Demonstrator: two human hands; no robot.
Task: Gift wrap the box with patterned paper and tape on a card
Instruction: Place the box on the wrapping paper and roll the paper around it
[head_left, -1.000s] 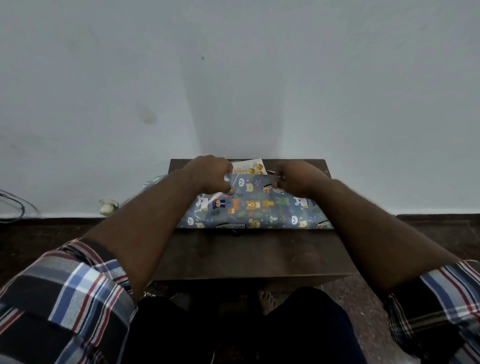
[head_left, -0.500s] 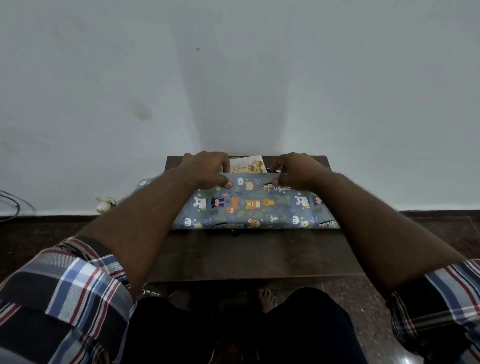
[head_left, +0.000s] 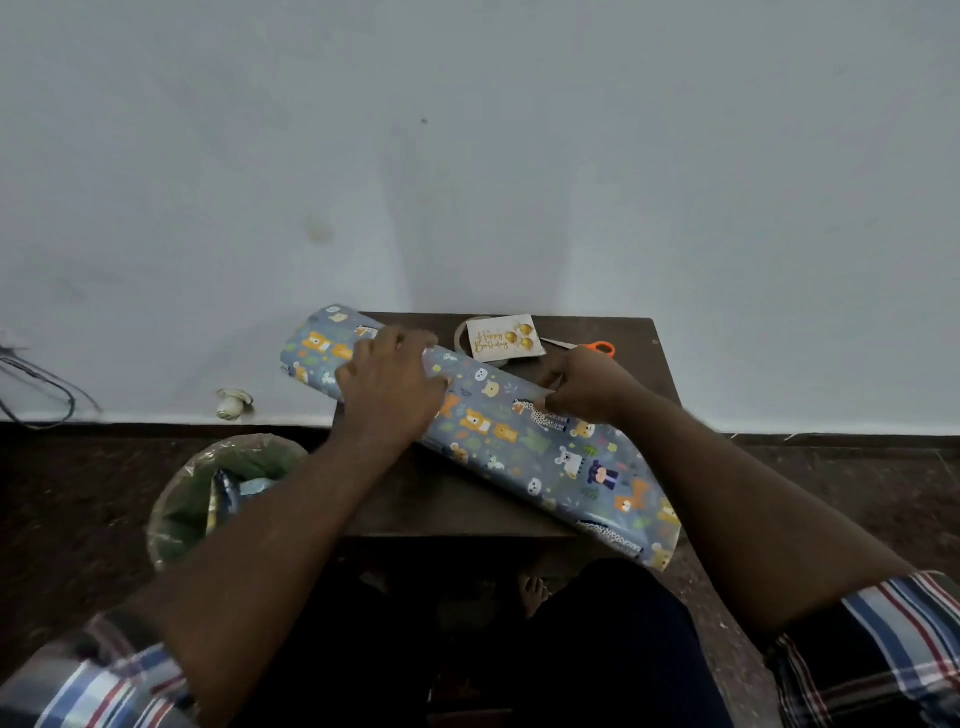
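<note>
Parcel of blue wrapping paper printed with cartoon animals (head_left: 519, 447) has swung from square-on to a diagonal across the small dark wooden table (head_left: 644, 374), its near end now hanging past the table's front right corner. The left hand (head_left: 389, 395) lies on top with fingers spread, pressing the paper down; the right hand (head_left: 587, 387) pinches the far paper edge. With the long seam apparently held, taping likely comes next. The white birthday card with gold balloons (head_left: 504, 338) waits behind on the roll of clear tape (head_left: 462, 338), just beside the orange-handled scissors (head_left: 597, 347)
</note>
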